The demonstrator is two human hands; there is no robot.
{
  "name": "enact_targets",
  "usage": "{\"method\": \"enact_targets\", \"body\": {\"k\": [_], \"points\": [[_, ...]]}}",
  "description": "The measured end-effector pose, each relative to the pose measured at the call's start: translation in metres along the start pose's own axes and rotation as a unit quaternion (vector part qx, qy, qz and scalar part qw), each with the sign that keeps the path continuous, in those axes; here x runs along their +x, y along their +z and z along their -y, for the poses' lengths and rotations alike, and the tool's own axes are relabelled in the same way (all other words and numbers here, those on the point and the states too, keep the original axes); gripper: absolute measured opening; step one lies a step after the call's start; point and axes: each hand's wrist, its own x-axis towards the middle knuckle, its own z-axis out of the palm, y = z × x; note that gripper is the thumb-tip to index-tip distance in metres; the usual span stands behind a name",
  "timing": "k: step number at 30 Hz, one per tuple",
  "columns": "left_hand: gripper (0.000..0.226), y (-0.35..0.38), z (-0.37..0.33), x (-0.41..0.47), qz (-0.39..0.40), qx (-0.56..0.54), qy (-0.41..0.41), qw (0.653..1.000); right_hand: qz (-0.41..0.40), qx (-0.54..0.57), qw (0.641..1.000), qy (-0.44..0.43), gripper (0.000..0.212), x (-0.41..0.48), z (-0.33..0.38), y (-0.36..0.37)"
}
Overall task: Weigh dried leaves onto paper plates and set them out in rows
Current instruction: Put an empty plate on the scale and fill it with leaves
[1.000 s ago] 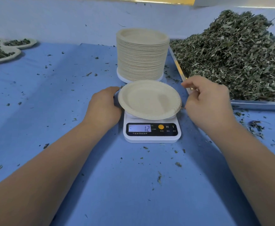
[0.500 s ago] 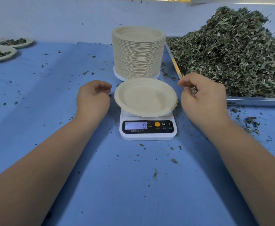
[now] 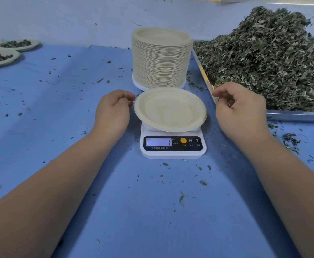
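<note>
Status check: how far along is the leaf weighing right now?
Done: several filled plates sit at the far left. In hand: an empty plate rests on the scale, with the left hand and right hand beside it holding nothing. Left: leaves from the pile must go onto it, and a tall plate stack waits unused.

An empty cream paper plate sits on the white scale at frame centre, and the scale's display is lit. Just behind them stands a tall stack of plates. A big heap of dried green leaves fills the upper right. Leaf-filled plates lie at the upper left edge.
</note>
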Motion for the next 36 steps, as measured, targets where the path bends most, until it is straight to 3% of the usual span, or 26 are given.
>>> {"method": "enact_targets", "body": {"k": [6,13,18,22,31,36], "points": [[0.041,0.001,0.0,-0.003,0.049,0.048,0.047,0.997,0.07,-0.075,0.994,0.039,0.03,0.012,-0.006,0.002],[0.042,0.002,0.002,0.0,0.035,0.007,0.018,0.999,0.114,-0.151,0.98,0.068,0.025,0.066,-0.014,0.012],[0.036,0.004,0.001,0.001,0.034,0.027,0.022,0.999,0.195,-0.203,0.947,0.153,0.05,0.117,-0.039,0.03],[0.037,0.003,0.001,0.001,0.034,0.029,0.018,0.999,0.276,-0.28,0.903,0.172,0.073,0.136,-0.056,0.036],[0.037,0.006,0.0,0.003,0.031,0.039,0.02,0.999,0.326,-0.314,0.886,0.102,0.055,0.126,-0.034,0.017],[0.037,0.005,0.001,0.002,0.033,0.037,0.022,0.999,0.322,-0.263,0.905,0.086,0.047,0.093,-0.024,0.0]]}}
